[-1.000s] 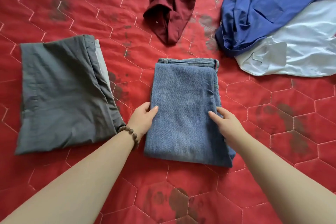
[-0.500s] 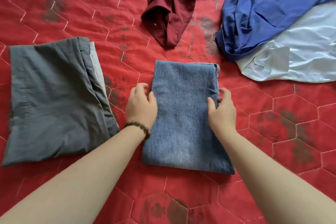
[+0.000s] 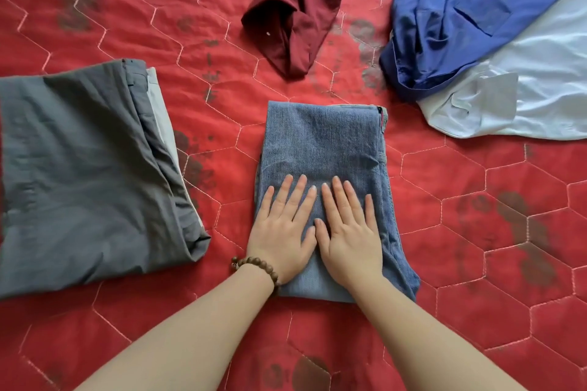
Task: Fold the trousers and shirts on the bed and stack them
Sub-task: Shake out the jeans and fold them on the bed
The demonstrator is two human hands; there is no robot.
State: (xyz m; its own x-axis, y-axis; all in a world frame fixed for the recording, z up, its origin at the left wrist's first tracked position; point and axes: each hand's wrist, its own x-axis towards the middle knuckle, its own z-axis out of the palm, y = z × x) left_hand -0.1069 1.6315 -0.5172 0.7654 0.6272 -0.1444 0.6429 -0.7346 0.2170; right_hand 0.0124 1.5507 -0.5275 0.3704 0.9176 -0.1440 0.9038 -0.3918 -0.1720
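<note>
Folded blue jeans (image 3: 320,140) lie in the middle of the red quilted bed (image 3: 476,232). My left hand (image 3: 282,228) and my right hand (image 3: 349,228) press flat on the jeans' near half, side by side, fingers straight. Folded grey trousers (image 3: 85,174) lie to the left, apart from the jeans. A crumpled maroon shirt (image 3: 298,0) lies at the back centre. At the back right a royal blue shirt (image 3: 470,6) lies unfolded, partly over a pale blue shirt (image 3: 524,95).
The red quilt carries dark printed marks and hexagon stitching. A bead bracelet (image 3: 254,263) is on my left wrist. Bare quilt shows between the jeans and the grey trousers and to the right of the jeans.
My hands left the jeans' side edges and came together flat on top of them. The jeans' waistband end no longer shows at the far edge.
</note>
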